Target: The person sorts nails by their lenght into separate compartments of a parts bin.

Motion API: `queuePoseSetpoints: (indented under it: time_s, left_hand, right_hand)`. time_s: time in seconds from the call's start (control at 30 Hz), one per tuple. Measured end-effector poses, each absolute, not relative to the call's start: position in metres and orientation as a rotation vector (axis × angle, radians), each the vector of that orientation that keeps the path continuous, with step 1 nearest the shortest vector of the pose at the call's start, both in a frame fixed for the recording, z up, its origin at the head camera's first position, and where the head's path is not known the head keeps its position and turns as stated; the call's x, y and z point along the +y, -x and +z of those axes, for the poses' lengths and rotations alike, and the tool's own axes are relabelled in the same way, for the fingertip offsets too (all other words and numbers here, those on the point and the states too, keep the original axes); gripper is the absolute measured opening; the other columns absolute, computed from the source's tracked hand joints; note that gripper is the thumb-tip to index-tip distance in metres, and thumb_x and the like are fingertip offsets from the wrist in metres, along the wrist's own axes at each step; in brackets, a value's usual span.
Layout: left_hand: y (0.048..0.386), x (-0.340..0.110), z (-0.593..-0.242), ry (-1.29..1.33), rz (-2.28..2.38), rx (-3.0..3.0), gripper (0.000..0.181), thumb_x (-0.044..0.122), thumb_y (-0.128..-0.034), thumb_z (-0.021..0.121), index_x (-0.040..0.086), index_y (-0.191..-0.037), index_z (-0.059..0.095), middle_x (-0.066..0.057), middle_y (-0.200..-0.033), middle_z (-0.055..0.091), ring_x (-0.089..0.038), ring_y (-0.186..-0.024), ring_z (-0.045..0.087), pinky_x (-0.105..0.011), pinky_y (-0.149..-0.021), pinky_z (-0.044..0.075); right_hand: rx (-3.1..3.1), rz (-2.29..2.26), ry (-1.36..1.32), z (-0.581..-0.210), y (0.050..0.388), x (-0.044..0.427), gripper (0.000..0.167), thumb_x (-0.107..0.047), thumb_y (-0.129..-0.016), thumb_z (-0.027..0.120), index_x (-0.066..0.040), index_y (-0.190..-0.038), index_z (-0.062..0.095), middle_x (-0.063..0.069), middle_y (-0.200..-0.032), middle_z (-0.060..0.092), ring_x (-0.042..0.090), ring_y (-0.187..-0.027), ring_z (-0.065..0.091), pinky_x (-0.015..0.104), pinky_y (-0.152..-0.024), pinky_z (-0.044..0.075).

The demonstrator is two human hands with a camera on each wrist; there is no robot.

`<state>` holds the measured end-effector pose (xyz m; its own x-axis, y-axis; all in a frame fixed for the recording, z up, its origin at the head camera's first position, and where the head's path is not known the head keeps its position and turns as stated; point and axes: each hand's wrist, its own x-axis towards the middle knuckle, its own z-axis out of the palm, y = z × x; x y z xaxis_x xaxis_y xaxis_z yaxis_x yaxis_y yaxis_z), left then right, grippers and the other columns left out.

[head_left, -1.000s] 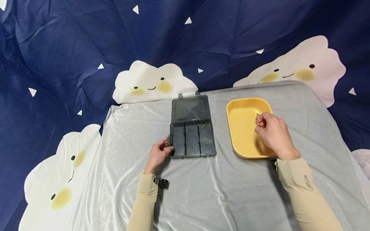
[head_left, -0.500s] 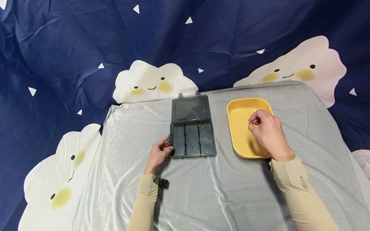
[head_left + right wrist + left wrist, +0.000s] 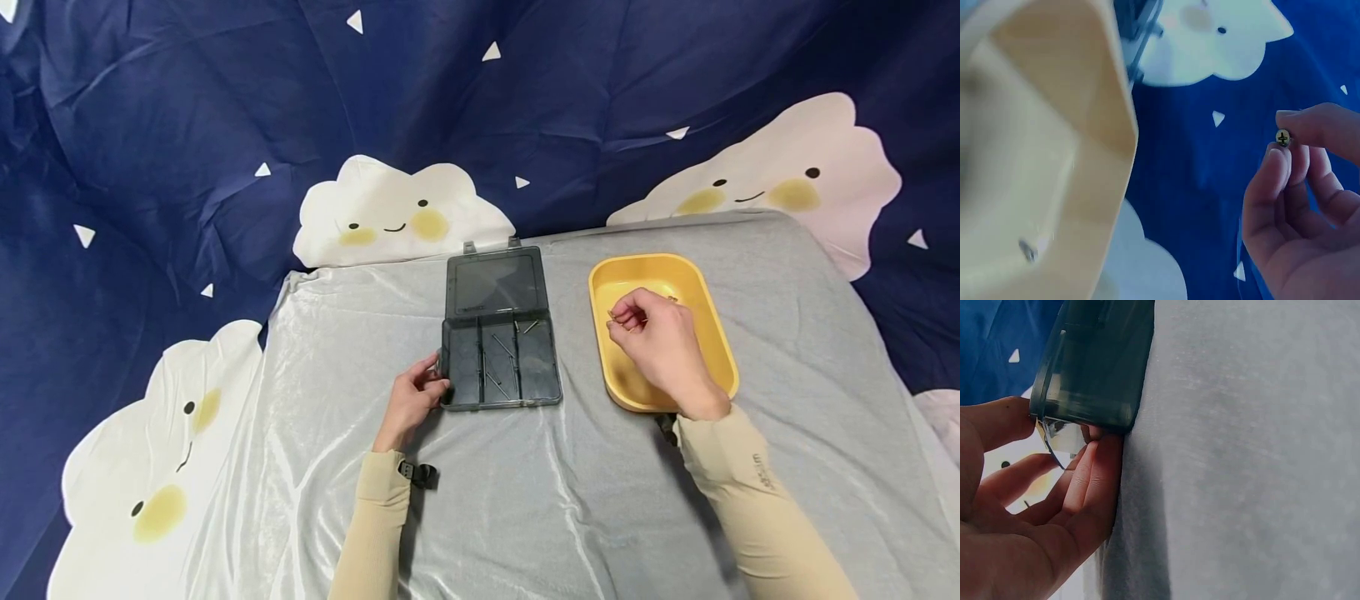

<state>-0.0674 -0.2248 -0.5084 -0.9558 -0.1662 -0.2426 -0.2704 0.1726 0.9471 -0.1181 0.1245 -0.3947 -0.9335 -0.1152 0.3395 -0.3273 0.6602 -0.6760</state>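
Observation:
My right hand (image 3: 667,350) is over the yellow tray (image 3: 622,392), pinching a small brass-coloured screw (image 3: 1282,137) between thumb and fingertips. Its cross-slotted head faces the right wrist camera. Another small metal piece (image 3: 1027,250) lies in the tray, blurred. At the left side of a dark, see-through compartment box (image 3: 460,367), my left hand (image 3: 411,400) grips the edge, thumb above and fingers lower down, as the left wrist view shows. Several thin metal pins (image 3: 498,385) lie in the box's middle compartment. A short brass-coloured piece (image 3: 531,327) lies in the right compartment.
The box's hinged lid (image 3: 497,283) is folded back, away from me. Grey cloth (image 3: 487,500) covers the table, with wrinkles towards the front. Behind it hangs a blue curtain (image 3: 420,83) with cloud prints.
My right hand has moved left across the tray with the screw, uncovering the tray's right side and the small piece there. The left hand and the box have stayed in place.

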Motion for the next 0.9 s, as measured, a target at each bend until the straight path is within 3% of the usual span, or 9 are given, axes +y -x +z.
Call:
queuePoseSetpoints:
  time_s: [0.27, 0.5, 0.9]
  left_hand:
    - [0.067, -0.224, -0.509, 0.438, 1.917, 2.348, 0.058, -0.001, -0.0853, 0.066, 0.01, -0.14, 0.052, -0.013, -0.103, 0.062, -0.005, -0.065, 0.053, -0.02, -0.057, 0.047]
    - [0.067, -0.225, -0.509, 0.451, 1.915, 2.34, 0.056, 0.0, -0.0854, 0.067, 0.012, -0.139, 0.054, -0.01, -0.101, 0.061, -0.006, -0.063, 0.052, -0.021, -0.057, 0.046]
    - [0.068, -0.225, -0.509, 0.454, 1.886, 2.36, 0.057, 0.002, -0.0856, 0.067, 0.012, -0.14, 0.053, -0.014, -0.105, 0.063, -0.006, -0.067, 0.055, -0.022, -0.058, 0.048]
  right_hand:
    - [-2.595, 1.362, -0.369, -0.399, 0.117, 0.107, 0.008, -0.004, -0.08, 0.071, -0.006, -0.085, 0.067, 0.009, -0.078, 0.067, 0.004, -0.067, 0.055, 0.006, -0.061, 0.041]
    - [-2.62, 1.475, -0.335, -0.41, 0.113, 0.09, 0.009, -0.004, -0.08, 0.072, -0.005, -0.088, 0.069, 0.008, -0.08, 0.068, 0.009, -0.07, 0.057, 0.009, -0.062, 0.044]
    - [-2.688, 1.563, -0.339, -0.436, 0.112, 0.064, 0.01, -0.004, -0.081, 0.071, -0.003, -0.09, 0.069, 0.009, -0.082, 0.069, 0.015, -0.072, 0.06, 0.015, -0.065, 0.047]
